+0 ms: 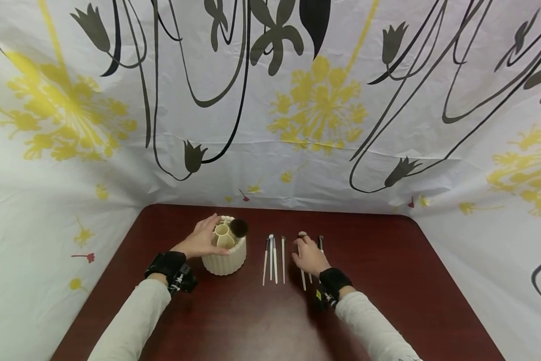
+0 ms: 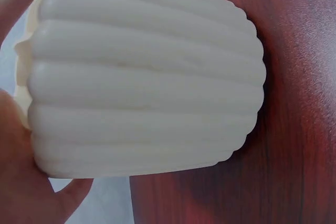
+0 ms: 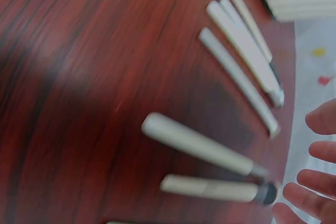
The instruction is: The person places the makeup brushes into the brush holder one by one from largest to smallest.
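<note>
A cream ribbed makeup brush holder (image 1: 224, 263) with round compartments stands upright on the left of the table. My left hand (image 1: 200, 240) grips it near the rim, thumb on the front side and fingers across the back. One makeup brush with a dark round head (image 1: 238, 228) rises from the holder. The left wrist view is mostly filled by the holder's ribbed wall (image 2: 147, 77). My right hand (image 1: 311, 256) hovers over the right group of makeup brushes (image 1: 303, 281), partly hiding them. Its spread fingers (image 3: 321, 152) appear beside the brush heads, with nothing held.
Several thin pale-handled makeup brushes (image 1: 271, 258) lie between the hands, heads toward the back. Another brush head (image 1: 321, 239) shows right of my right hand. The dark red table (image 1: 234, 321) meets a patterned cloth (image 1: 324, 170) behind and at both sides.
</note>
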`<state>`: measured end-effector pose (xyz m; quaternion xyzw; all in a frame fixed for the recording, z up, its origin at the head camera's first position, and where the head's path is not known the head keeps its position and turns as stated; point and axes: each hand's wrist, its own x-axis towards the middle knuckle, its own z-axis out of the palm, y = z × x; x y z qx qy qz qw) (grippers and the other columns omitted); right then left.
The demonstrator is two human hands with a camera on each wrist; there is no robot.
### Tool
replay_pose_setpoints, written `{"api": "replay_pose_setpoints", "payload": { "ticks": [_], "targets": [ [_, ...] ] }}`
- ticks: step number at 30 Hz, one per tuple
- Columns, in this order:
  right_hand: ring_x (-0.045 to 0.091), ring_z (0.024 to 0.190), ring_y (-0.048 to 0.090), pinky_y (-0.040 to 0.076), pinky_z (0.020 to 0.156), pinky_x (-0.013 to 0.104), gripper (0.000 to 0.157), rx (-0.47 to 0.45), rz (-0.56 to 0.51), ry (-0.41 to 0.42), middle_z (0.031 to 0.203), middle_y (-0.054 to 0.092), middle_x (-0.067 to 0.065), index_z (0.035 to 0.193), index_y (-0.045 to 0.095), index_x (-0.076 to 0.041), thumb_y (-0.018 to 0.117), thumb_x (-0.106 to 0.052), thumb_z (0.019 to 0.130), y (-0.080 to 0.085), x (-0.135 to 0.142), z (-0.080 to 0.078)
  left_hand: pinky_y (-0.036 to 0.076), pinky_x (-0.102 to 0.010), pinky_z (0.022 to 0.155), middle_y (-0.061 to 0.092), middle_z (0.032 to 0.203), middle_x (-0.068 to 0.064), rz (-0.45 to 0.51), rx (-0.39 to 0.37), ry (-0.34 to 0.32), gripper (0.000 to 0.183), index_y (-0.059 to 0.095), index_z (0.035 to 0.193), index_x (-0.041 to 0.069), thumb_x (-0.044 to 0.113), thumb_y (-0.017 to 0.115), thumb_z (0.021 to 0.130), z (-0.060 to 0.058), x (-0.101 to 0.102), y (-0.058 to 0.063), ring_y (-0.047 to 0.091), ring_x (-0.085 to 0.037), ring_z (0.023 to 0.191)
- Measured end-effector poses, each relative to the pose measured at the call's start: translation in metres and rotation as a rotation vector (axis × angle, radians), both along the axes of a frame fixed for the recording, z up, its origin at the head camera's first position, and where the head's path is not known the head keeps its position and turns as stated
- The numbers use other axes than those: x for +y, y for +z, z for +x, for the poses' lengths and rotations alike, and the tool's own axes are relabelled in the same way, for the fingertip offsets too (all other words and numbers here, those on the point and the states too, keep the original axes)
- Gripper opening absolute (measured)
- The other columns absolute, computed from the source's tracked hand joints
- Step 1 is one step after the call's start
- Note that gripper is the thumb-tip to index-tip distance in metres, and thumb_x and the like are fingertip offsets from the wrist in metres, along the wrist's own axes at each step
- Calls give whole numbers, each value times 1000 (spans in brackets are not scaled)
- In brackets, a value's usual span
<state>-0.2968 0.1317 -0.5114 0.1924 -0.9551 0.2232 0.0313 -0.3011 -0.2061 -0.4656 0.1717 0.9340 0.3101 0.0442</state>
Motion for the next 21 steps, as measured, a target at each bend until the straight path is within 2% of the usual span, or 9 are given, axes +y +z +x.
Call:
{"api": "replay_pose_setpoints", "payload": {
  "ticks": [2,7,13,16,18,21],
  "targets": [
    [31,97,52,45,70,38,33,-1,28,-16,115,49,19,116,55,1,58,-14,87,-4,7,-1,21,-61,99,12,148,-22,0,-16,-5,110,19,142,-1,47,78,62,1,-1,2,8,-43,132],
    [24,83,52,44,68,37,31,-16,33,-41,102,52,15,113,56,2,60,-11,85,-11,18,-1,22,-62,98,11,147,-24,-3,-23,-12,112,18,142,-2,45,79,61,4,-4,5,9,-46,131],
    [24,83,53,43,67,37,32,-74,-11,-38,105,51,17,115,53,3,58,-10,86,-14,22,0,23,-64,95,15,144,-25,31,-11,-3,114,21,142,-1,48,80,57,5,-12,2,13,-47,127],
    [23,83,52,43,67,36,32,-95,-14,-42,106,50,17,115,52,2,58,-10,86,-15,23,0,22,-66,93,16,143,-26,81,15,-24,114,23,141,0,53,78,56,8,-17,-2,14,-48,124],
    [23,82,53,43,66,35,33,-103,-20,-47,107,50,17,115,52,2,58,-10,86,-16,23,0,22,-63,92,18,142,-27,91,56,-44,113,25,141,1,57,76,57,10,-19,-2,16,-49,121],
    [26,83,54,44,66,36,34,-112,-14,-50,109,50,20,116,51,3,58,-9,85,-19,23,0,19,-61,91,20,141,-29,99,64,-68,114,25,140,-1,60,74,58,12,-22,-3,19,-49,119]
  ]
}}
